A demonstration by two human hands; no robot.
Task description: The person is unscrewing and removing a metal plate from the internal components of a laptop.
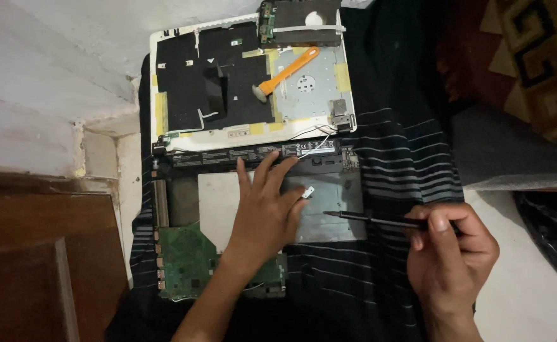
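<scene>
An opened laptop base (253,209) lies on a dark striped cloth (392,158). The left hand (267,206) rests flat, fingers spread, mid-base, gripping nothing. The right hand (449,250), just right of the base, pinches a black screwdriver (373,219), shaft horiz., tip pointing left toward a small white bracket (307,192) by the left fingertips.

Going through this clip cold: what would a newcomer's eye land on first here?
Probably the opened laptop spread across a dark striped cloth at centre, its green circuit board exposed at lower left. The left hand lies flat on the laptop's insides, while the right hand holds a thin black screwdriver pointing toward it. Above, an orange pry tool lies on the detached white cover panel.
</scene>
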